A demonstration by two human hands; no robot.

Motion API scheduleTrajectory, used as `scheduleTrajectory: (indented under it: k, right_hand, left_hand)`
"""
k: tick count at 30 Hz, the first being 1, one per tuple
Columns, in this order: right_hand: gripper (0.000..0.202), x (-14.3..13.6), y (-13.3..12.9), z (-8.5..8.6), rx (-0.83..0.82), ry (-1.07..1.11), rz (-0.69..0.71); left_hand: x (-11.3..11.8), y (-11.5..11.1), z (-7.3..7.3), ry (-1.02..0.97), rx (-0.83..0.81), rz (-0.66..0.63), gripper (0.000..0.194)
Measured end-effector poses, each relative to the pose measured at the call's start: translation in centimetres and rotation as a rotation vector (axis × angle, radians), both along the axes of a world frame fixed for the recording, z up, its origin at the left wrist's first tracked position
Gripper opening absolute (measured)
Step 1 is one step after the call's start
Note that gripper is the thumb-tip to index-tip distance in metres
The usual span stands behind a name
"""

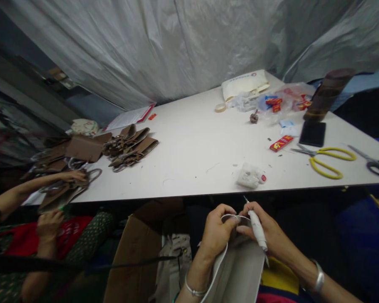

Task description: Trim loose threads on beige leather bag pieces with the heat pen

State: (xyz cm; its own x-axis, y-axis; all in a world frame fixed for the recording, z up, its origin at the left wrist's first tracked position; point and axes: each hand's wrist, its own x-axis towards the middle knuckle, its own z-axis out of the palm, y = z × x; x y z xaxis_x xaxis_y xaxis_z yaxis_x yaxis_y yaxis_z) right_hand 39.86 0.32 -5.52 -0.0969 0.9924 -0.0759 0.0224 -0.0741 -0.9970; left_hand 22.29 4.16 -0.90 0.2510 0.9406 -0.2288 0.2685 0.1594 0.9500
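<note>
Yellow-handled scissors (314, 154) lie open on a white tabletop (189, 147), black-handled scissors (370, 160) just to their right. Beyond them are a flat black rectangular object (312, 134) and a dark cylinder (330, 94). Left of them lies a red packet (281, 143); well apart, farther left, brown bags (134, 147) sit near a person (78, 233) in red and patterned green.

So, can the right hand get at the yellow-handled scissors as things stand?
Probably, but not with free fingers: the right hand is holding a white-wrapped tool. Only the near edge of the table seems to separate it from the yellow-handled scissors.
</note>
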Motion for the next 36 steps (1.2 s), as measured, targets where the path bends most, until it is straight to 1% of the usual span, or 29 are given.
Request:
scheduleTrajectory:
  k: [4,10,13,14,17,19,21,24,26,29,31,33,36]
  right_hand:
    - [0.031,-0.5,-0.2,-0.6,-0.012,-0.022,-0.014]
    - [0.023,-0.6,-0.3,0.3,0.060,-0.013,-0.055]
    - [0.023,-0.7,-0.4,0.2,0.062,0.029,-0.088]
    - [0.023,-0.8,-0.5,0.1,0.056,0.042,-0.095]
    - [0.025,-0.9,-0.6,-0.7,0.048,0.039,-0.106]
    - [0.025,-0.9,-0.7,-1.0,0.045,0.007,-0.114]
    - [0.023,-0.7,-0.8,-1.1,0.040,-0.029,-0.105]
    - [0.021,0.1,-0.5,-1.0,0.087,-0.082,-0.097]
    - [0.022,1.2,0.0,-0.9,0.139,-0.128,-0.176]
    - [0.027,3.4,1.3,-1.1,0.165,-0.178,-0.333]
    - [0.034,4.8,2.2,-1.2,0.188,-0.215,-0.373]
    - [0.038,5.9,3.1,-1.2,0.234,-0.299,-0.409]
    - [0.035,6.6,4.0,-0.8,0.278,-0.435,-0.481]
  left_hand:
    - [-0.4,-0.1,0.1,-0.012,0.014,-0.026,0.017]
    - [-1.3,0.5,-0.5,-0.055,-0.070,-0.028,0.019]
    - [-1.5,0.7,-1.0,-0.119,-0.187,-0.092,0.029]
    - [-1.5,0.7,-1.2,-0.134,-0.232,-0.095,0.033]
    - [-0.9,0.5,-1.9,-0.146,-0.291,-0.029,0.035]
    - [-0.4,0.3,-2.3,-0.141,-0.266,0.010,0.030]
    - [0.0,0.3,-2.6,-0.117,-0.235,0.023,0.024]
    - [0.1,0.3,-2.8,-0.039,-0.177,0.041,0.018]
    - [0.1,0.3,-2.6,-0.001,-0.128,0.030,0.016]
    - [0.1,0.2,-2.3,0.021,-0.092,-0.011,0.015]
    - [0.4,0.3,-2.1,0.036,-0.097,-0.016,0.013]
    - [0.7,0.4,-2.0,0.049,-0.098,0.002,0.011]
    - [1.3,0.6,-2.1,0.071,-0.082,0.029,0.009]
